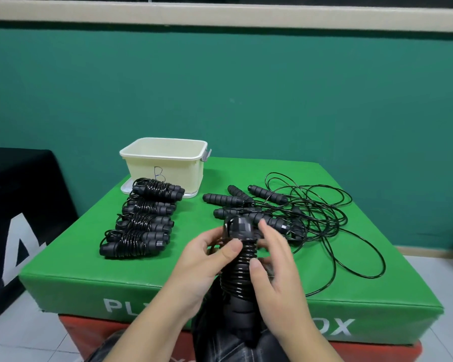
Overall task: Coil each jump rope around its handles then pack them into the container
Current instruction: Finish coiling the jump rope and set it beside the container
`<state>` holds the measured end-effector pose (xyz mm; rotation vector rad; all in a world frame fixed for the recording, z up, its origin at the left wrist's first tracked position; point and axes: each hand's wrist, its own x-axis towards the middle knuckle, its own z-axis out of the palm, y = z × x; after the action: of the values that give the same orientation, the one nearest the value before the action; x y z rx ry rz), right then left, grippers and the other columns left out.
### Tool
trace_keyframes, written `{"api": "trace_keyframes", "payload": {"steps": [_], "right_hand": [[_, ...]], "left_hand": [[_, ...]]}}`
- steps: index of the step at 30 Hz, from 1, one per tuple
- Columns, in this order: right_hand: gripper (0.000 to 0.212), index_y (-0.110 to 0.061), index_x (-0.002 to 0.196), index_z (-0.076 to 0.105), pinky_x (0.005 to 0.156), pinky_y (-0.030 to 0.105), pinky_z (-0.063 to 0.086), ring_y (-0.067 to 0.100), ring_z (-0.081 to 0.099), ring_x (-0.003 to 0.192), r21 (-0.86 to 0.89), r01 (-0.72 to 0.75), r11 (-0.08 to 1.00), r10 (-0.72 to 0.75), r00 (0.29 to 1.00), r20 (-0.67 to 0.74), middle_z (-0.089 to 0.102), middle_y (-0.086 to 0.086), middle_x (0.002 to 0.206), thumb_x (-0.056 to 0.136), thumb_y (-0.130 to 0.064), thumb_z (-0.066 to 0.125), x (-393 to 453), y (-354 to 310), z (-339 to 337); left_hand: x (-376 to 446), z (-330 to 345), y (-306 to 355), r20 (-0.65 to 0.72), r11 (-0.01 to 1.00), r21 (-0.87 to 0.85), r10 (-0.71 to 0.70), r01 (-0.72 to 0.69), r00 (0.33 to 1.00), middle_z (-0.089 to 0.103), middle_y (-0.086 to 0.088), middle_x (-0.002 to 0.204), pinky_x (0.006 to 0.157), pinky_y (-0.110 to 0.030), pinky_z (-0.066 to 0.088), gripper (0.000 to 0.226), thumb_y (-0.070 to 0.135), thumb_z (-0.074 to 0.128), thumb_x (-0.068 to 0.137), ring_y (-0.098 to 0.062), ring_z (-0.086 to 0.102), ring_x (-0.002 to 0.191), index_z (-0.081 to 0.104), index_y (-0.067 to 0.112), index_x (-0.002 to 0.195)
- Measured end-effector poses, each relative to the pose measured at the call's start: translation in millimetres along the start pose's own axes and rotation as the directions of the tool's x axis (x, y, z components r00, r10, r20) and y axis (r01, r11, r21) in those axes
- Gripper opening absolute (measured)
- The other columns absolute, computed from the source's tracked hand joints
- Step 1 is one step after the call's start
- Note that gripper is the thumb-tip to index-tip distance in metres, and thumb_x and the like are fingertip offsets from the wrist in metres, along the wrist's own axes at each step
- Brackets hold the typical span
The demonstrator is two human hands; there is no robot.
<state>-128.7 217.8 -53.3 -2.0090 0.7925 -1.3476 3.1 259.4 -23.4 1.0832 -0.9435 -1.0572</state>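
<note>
Both hands winding a jump rope over the near edge of the green box

The left hand (207,254) grips the paired handles (239,273) upright, thumb pressed on the coils; the right hand (270,259) curls round the other side, pinching the cord. The thin cord looks springy and slick, likely to unwind if let go, so hold the ribbed handles firmly. Four wound ropes (141,220) lie beside the empty container (165,163); loose ropes (285,212) tangle to the right
</note>
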Motion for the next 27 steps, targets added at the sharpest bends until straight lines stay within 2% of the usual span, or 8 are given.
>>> {"api": "trace_keyframes", "payload": {"steps": [2,4,7,10,16,20,24,27], "right_hand": [[0.049,-0.031,0.140,0.042,0.110,0.022,0.030,0.008,0.036,0.136,-0.036,0.139,0.990,-0.141,0.988,-0.058,0.037,-0.016,0.146,0.092,-0.034,0.043,-1.8,-3.4,-6.9],[0.042,-0.027,0.140,0.042,0.111,0.023,0.029,0.010,0.037,0.137,-0.080,0.212,0.974,-0.216,0.975,-0.047,0.038,-0.015,0.148,0.100,-0.039,0.037,-5.8,-0.9,-11.8],[0.042,-0.035,0.137,0.044,0.111,0.026,0.030,0.008,0.036,0.137,-0.103,0.150,0.983,-0.153,0.988,-0.022,0.036,-0.022,0.148,0.100,-0.050,0.030,-17.0,13.1,-17.5],[0.039,-0.053,0.134,0.037,0.112,0.022,0.025,0.003,0.030,0.139,-0.110,0.084,0.990,-0.085,0.996,-0.007,0.031,-0.034,0.146,0.096,-0.061,0.031,-25.7,23.7,-23.6],[0.038,-0.059,0.123,0.044,0.106,0.010,0.028,-0.004,0.035,0.134,0.020,0.007,1.000,-0.008,0.999,0.033,0.030,-0.037,0.145,0.086,-0.069,0.041,-29.1,19.5,-29.4],[0.038,-0.056,0.128,0.042,0.108,0.021,0.033,-0.001,0.038,0.134,-0.066,0.100,0.993,-0.099,0.995,0.015,0.029,-0.033,0.147,0.091,-0.064,0.041,-28.8,27.5,-31.7],[0.039,-0.038,0.131,0.050,0.097,0.028,0.046,0.009,0.048,0.126,-0.212,0.242,0.947,-0.247,0.969,0.003,0.033,-0.026,0.148,0.096,-0.054,0.043,-28.7,37.5,-32.2],[0.040,-0.031,0.129,0.052,0.096,0.026,0.045,0.013,0.049,0.124,-0.310,0.292,0.905,-0.302,0.953,0.018,0.041,-0.012,0.145,0.097,-0.052,0.041,-25.8,38.0,-31.1]], "left_hand": [[0.5,9.2,-0.1,-0.004,0.978,0.202,0.063,-0.061,0.998,0.070,0.000,0.107,0.080,-0.018,0.050,0.071,0.039,0.080,0.052,-0.007,0.066,0.093,0.061,0.015,0.116],[-1.7,18.6,2.2,-0.015,0.853,0.506,0.160,-0.131,0.987,0.059,0.010,0.104,0.085,-0.007,0.041,0.071,0.049,0.072,0.047,0.008,0.056,0.093,0.060,0.029,0.114],[-7.6,27.9,-0.1,0.057,0.655,0.723,0.258,-0.218,0.965,0.045,0.012,0.094,0.078,-0.007,0.039,0.054,0.044,0.071,0.058,0.005,0.050,0.089,0.053,0.049,0.108],[-10.6,29.7,-8.4,0.086,0.516,0.827,0.273,-0.221,0.958,0.040,0.015,0.097,0.087,-0.022,0.041,0.066,0.041,0.073,0.069,-0.004,0.048,0.098,0.047,0.039,0.130],[-14.7,24.2,-5.7,0.252,0.535,0.781,0.202,-0.322,0.946,0.036,0.024,0.110,0.089,-0.003,0.029,0.083,0.036,0.072,0.073,0.011,0.038,0.109,0.021,0.046,0.137],[-15.1,18.6,-4.1,0.238,0.645,0.708,0.167,-0.289,0.957,0.043,0.022,0.114,0.090,-0.002,0.030,0.072,0.047,0.062,0.064,0.013,0.041,0.112,0.026,0.054,0.126],[-12.0,16.7,-4.5,0.178,0.710,0.646,0.216,-0.279,0.960,0.055,0.009,0.111,0.083,0.001,0.033,0.054,0.014,0.070,0.081,0.012,0.049,0.102,0.044,0.042,0.118],[-10.3,17.0,-4.5,0.207,0.686,0.656,0.237,-0.315,0.949,0.056,0.006,0.108,0.084,0.000,0.033,0.039,0.013,0.069,0.082,0.008,0.052,0.102,0.056,0.039,0.107]]}}
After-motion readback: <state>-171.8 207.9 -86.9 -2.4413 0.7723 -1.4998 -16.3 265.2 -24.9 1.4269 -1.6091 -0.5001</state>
